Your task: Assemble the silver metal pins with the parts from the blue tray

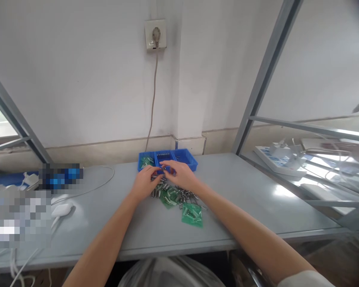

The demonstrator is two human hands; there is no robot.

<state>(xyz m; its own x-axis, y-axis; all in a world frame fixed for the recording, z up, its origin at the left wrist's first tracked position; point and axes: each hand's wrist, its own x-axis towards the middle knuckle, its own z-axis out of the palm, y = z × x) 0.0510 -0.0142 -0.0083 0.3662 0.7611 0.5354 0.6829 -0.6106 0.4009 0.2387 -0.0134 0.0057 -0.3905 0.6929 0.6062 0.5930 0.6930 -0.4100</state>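
Note:
My left hand [145,182] and my right hand [181,174] meet over the front edge of a blue divided tray [192,163]. Fingers of both are closed around a small dark metal piece [164,169], too small to name further. Below them on the table lies a loose heap of short shiny metal cylinders [187,196]. Among these is a green plastic bag [169,197] with metal pieces in it. A second green bag [192,215] of metal pieces lies nearer to me. In the tray's left compartment is more green plastic [146,161]; several small metal pieces [163,154] stand in a row in the middle one.
The grey table [227,187] runs against the wall, below a socket [155,35] with a plugged-in cable [153,95]. On the left lie a white adapter [62,210] and cables. Grey metal frame posts [266,63] rise on both sides. Beyond the right one, white power strips [279,161] lie.

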